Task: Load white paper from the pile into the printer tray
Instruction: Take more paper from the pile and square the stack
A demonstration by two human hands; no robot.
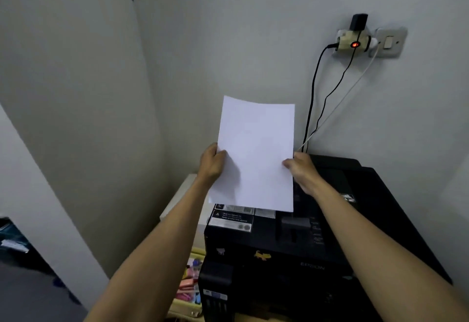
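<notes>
A white sheet of paper [256, 154] stands nearly upright above the black printer [284, 253], its lower edge just over the printer's top rear. My left hand [212, 163] pinches the paper's left edge, thumb on the front. Gripping the right edge at about the same height is my right hand [302, 170]. The printer's rear tray opening is hidden behind the paper. No paper pile is in view.
A wall socket with plugs and a red light [355, 41] sits on the back wall, cables [313, 98] hanging down behind the printer. A white surface [185, 192] lies left of the printer. Colourful small items [191, 286] sit in a yellow container below.
</notes>
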